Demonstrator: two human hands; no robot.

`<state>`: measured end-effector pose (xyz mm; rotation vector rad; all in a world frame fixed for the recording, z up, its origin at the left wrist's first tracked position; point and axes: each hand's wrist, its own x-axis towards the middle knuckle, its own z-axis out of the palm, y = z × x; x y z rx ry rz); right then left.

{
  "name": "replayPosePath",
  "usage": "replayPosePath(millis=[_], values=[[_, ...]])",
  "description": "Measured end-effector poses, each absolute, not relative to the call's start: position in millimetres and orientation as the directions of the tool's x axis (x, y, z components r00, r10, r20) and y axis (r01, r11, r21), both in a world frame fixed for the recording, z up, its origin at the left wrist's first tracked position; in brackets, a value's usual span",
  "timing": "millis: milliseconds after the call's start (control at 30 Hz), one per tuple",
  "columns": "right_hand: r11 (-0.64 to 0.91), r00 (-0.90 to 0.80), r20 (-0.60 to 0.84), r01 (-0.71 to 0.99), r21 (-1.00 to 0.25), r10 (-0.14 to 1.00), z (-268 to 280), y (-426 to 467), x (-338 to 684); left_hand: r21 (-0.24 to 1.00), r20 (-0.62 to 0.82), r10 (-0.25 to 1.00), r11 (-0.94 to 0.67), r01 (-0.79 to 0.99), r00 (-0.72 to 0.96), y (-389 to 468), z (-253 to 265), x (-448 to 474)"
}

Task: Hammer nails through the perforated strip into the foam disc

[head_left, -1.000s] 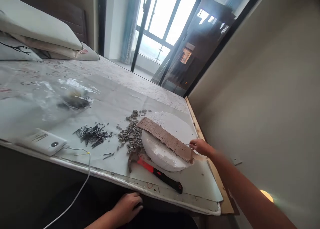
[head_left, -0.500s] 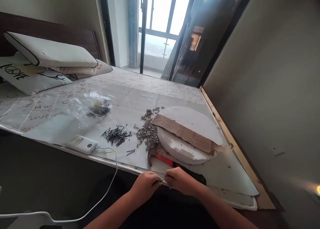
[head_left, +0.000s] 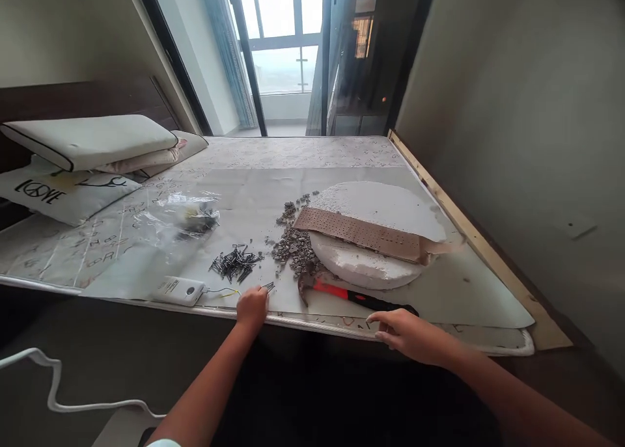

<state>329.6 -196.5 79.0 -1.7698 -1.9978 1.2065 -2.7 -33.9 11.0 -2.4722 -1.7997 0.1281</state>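
Note:
My left hand point(head_left: 252, 307) is closed at the bed's front edge, its fingertips at a few loose nails point(head_left: 268, 286). Whether it grips one of them is hidden. Beyond it lies a pile of dark nails point(head_left: 236, 263). Over the mattress edge, my right hand point(head_left: 405, 335) is open, with thumb and forefinger apart and nothing visible between them. Close behind it rests a claw hammer point(head_left: 336, 293) with a red and black handle. A brown strip full of small holes point(head_left: 361, 233) lies across a thick white round slab point(head_left: 385, 203).
Grey rubble point(head_left: 295, 248) is scattered left of the slab. A white power bank point(head_left: 180, 291) with a cable sits near the front edge. A clear plastic bag point(head_left: 188, 216) lies farther back, pillows point(head_left: 92, 141) at the left. A wooden rail point(head_left: 459, 222) runs along the right side.
My hands were together at the mattress edge, pinching something thin. They have parted: the left moved left to the loose nails, the right moved right and opened. The view has turned slightly.

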Motion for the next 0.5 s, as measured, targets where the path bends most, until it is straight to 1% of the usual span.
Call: replayPosePath(millis=[67, 133, 167, 233, 267, 300, 333, 367, 433, 500], values=[[-0.057, -0.222, -0.318, 0.733, -0.677, 0.922, 78, -195, 341, -0.122, 0.009, 0.952, -0.304, 0.945, 0.307, -32, 13, 0], [-0.025, -0.175, -0.236, 0.752, -0.659, 0.956, 81, -186, 358, -0.085, 0.066, 0.938, -0.334, 0.939, 0.339, -32, 16, 1], [-0.006, -0.141, -0.179, 0.77, -0.638, 0.974, 84, -179, 369, -0.045, 0.119, 0.92, -0.37, 0.928, 0.373, -34, 17, 2], [0.005, -0.038, -0.045, 0.815, -0.58, 0.998, 95, -159, 394, 0.071, 0.23, 0.854, -0.493, 0.867, 0.466, -39, 15, 6], [-0.001, 0.015, 0.025, 0.858, -0.513, 1.0, 101, -147, 407, 0.127, 0.282, 0.822, -0.543, 0.83, 0.495, -44, 13, 10], [-0.032, 0.062, 0.061, 0.911, -0.411, 0.996, 107, -134, 419, 0.18, 0.316, 0.788, -0.597, 0.782, 0.529, -51, 10, 14], [-0.081, 0.101, 0.056, 0.958, -0.274, 0.993, 112, -121, 430, 0.233, 0.339, 0.755, -0.646, 0.727, 0.562, -59, 7, 20], [-0.124, 0.125, -0.003, 0.985, -0.121, 0.992, 115, -107, 438, 0.283, 0.362, 0.727, -0.682, 0.674, 0.583, -68, 3, 27], [-0.161, 0.159, -0.047, 0.986, -0.038, 0.986, 118, -84, 449, 0.368, 0.408, 0.692, -0.721, 0.587, 0.596, -88, -6, 41], [-0.154, 0.155, -0.09, 0.988, 0.019, 0.984, 116, -66, 451, 0.446, 0.408, 0.686, -0.725, 0.524, 0.602, -106, -15, 53]])
